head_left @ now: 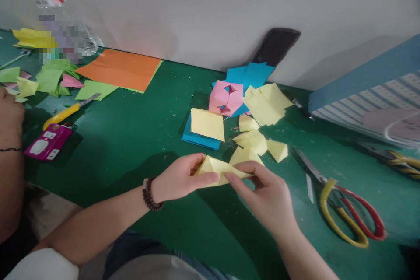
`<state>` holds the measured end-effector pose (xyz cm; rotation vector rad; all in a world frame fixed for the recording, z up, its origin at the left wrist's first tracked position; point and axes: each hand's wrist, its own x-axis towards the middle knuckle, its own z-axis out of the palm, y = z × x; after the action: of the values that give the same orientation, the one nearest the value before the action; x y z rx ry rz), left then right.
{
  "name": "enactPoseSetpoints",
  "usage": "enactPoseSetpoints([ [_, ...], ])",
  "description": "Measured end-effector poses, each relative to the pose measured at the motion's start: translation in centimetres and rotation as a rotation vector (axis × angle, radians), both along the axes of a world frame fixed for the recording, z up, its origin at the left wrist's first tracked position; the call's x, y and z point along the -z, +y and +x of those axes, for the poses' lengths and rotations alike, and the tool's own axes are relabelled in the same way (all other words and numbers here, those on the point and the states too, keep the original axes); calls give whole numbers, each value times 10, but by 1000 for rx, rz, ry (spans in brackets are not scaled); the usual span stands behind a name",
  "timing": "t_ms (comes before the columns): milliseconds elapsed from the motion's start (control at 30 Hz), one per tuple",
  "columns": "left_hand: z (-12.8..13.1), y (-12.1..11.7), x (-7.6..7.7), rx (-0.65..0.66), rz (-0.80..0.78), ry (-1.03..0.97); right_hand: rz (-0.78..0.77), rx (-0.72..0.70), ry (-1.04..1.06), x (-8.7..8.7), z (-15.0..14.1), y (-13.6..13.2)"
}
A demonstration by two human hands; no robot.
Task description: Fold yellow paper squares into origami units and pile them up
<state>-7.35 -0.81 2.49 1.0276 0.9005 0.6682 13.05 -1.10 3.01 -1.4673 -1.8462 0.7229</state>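
Both my hands hold one folded yellow paper piece [219, 169] just above the green table [131, 140]. My left hand [182, 179], with a bead bracelet on its wrist, pinches the piece's left end. My right hand [267, 194] pinches its right end between thumb and fingers. Just behind lie several folded yellow units [252, 142], a flat yellow square [208, 124] on blue sheets [200, 140], and a pink folded paper model [226, 97].
Red and yellow scissors [344, 210] lie right of my hands. A striped blue box [370, 92] stands far right, a dark phone [277, 46] leans on the wall. Orange paper [120, 69], a yellow cutter [67, 113] and a pink case [49, 142] lie left, near another person's arm [9, 157].
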Motion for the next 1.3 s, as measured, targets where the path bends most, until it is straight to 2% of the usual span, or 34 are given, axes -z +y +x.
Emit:
enactPoseSetpoints([
  [167, 4, -1, 1, -44, 66, 72, 9, 57, 95, 3, -3, 0],
  [467, 3, -2, -4, -53, 73, 137, -138, 48, 149, 2, -2, -1],
  [733, 0, -3, -9, -141, 234, 248, -117, 120, 182, -2, -8, -6],
  [1133, 1, -5, -10, -174, 273, 303, -155, 156, 216, -2, -8, -8],
  [1200, 2, -6, -9, -201, 290, 310, -176, 139, 302, 2, -7, -7],
  [1300, 4, -9, -8, -271, 289, 285, -271, 31, 575, 13, -7, -2],
])
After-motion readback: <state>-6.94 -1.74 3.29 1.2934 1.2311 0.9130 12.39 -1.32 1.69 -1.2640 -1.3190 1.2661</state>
